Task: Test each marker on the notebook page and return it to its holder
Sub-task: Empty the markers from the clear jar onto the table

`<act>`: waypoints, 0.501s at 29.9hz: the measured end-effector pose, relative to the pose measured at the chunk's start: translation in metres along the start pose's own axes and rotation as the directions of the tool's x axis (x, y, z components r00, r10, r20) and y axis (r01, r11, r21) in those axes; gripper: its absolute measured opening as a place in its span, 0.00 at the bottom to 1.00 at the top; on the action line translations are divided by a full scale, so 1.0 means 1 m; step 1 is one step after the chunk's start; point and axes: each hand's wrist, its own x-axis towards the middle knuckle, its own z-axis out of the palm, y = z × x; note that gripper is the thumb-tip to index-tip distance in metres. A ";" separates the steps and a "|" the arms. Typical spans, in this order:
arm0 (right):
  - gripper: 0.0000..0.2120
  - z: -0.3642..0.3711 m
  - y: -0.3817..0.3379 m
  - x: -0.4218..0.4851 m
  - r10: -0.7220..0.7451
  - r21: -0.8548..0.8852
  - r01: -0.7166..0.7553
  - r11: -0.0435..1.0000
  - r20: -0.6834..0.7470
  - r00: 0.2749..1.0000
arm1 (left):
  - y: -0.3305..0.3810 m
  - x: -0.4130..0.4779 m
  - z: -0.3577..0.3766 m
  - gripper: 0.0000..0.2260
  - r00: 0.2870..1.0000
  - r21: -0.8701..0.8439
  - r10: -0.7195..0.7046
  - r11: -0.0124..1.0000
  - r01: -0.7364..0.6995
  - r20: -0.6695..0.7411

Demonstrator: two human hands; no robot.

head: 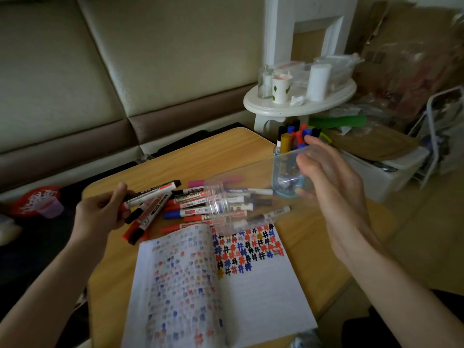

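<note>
It looks like the putting-back step. The left hand (pixel 100 214) grips a bunch of red and black markers (pixel 150 197) over the left side of the wooden table (pixel 200 156). The right hand (pixel 331 182) holds a clear plastic jar (pixel 251 182) by its bottom. The jar is tipped on its side in the air, with its mouth toward the left hand.

More loose markers (pixel 185 213) lie in a pile on the table, by the far edge of the open notebook with coloured marks (pixel 251 285). I think the bunch should slide into the jar's mouth next, with the jar held steady.
</note>
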 end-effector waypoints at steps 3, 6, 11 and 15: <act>0.20 0.000 0.000 -0.001 0.000 0.000 0.000 1.000 -0.011 1.000 | -0.003 0.010 0.000 0.11 0.999 0.006 0.034 0.999 -0.034 -0.035; 0.20 0.001 0.000 0.000 0.001 -0.006 -0.001 1.000 -0.014 1.000 | -0.004 0.012 0.010 0.09 0.996 0.054 0.080 0.995 -0.078 -0.034; 0.18 0.000 0.002 0.002 0.012 -0.020 -0.012 1.000 -0.011 1.000 | -0.004 0.006 0.029 0.07 0.982 0.170 0.188 0.968 -0.183 -0.017; 0.18 -0.002 0.000 0.002 0.013 -0.021 -0.013 1.000 -0.014 1.000 | -0.005 0.006 0.043 0.09 0.966 0.213 0.254 0.943 -0.257 0.043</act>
